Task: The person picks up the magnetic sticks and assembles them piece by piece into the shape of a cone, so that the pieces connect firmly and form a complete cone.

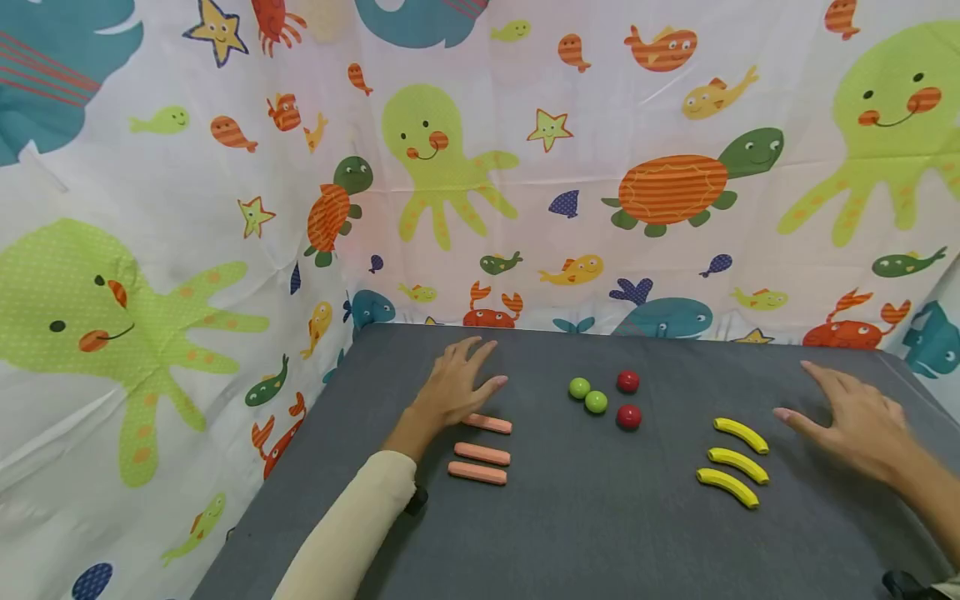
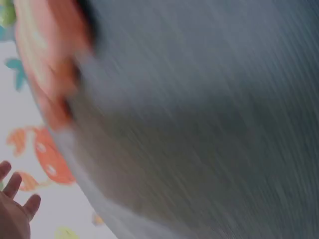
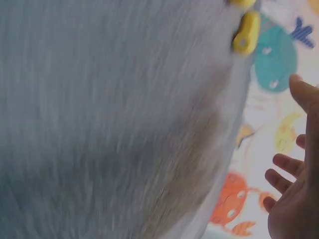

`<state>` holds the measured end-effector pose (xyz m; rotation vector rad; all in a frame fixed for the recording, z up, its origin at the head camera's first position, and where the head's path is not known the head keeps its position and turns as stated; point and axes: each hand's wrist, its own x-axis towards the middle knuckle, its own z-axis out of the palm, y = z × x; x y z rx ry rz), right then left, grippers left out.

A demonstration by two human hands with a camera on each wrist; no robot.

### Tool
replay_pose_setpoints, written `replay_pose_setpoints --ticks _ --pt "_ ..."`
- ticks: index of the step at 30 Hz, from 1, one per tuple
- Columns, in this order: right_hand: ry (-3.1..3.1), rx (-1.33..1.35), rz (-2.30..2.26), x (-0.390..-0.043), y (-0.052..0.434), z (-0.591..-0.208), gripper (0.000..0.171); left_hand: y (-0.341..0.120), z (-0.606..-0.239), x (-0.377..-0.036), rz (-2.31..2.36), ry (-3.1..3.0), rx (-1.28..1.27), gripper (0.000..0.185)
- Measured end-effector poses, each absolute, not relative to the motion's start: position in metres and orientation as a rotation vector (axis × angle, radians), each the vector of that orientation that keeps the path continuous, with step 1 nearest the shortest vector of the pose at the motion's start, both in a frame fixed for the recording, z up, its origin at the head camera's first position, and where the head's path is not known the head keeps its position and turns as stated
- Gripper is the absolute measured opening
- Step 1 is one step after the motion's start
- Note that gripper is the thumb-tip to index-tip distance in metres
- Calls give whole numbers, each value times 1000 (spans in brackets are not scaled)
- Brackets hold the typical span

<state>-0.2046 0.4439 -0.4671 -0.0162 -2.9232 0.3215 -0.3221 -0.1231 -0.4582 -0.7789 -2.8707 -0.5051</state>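
My left hand hovers with fingers spread just beyond a column of three toy sausages, overlapping the far sausage in the head view. Closer to me lie the middle sausage and the near sausage. To the right of three small toy bananas, my right hand is held with thumb and fingers apart, nothing in it. The far banana, middle banana and near banana form another column. Blurred sausages and a banana show in the wrist views.
Between the two columns sit two green balls, one close to the other, and beside them a far red ball and a near red ball. A sea-animal curtain hangs behind and left of the grey table.
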Motion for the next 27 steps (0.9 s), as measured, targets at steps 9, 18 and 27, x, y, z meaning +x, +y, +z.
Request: replay_pose_setpoints --ticks 9,18,27 --pt "-2895 184 504 -186 397 -452 83 -65 -448 -297 -1022 -2640 -918 47" --pt "-2876 299 627 -161 359 -450 56 -16 -457 -274 -1157 -2588 -1060 36" --pt "-2868 338 639 -144 337 -458 32 29 -468 -264 -1170 -2607 -1180 36"
